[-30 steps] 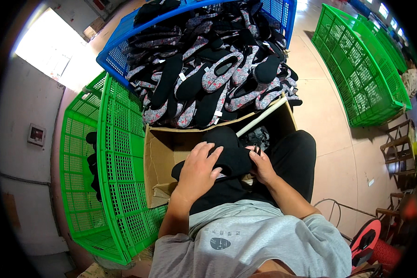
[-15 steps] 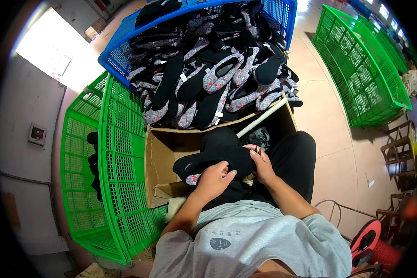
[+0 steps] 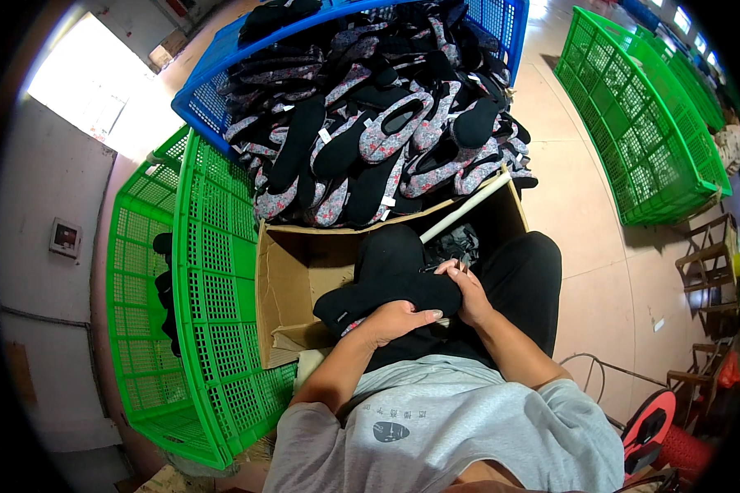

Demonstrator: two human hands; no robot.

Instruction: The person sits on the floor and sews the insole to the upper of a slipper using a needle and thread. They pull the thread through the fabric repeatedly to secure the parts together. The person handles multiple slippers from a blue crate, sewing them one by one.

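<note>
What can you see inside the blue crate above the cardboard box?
The blue crate is heaped with slippers: some show black soles, others grey flowered fabric with black lining. The heap spills over toward the cardboard box. The crate's floor and the lower layers are covered, so they cannot be seen.

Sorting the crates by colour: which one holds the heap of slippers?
The blue crate at top, piled with slippers; the green crates beside it lack such a heap.

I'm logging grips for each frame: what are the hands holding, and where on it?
Both hold a black slipper over the lap: left hand under its middle, right hand at its right end.
</note>
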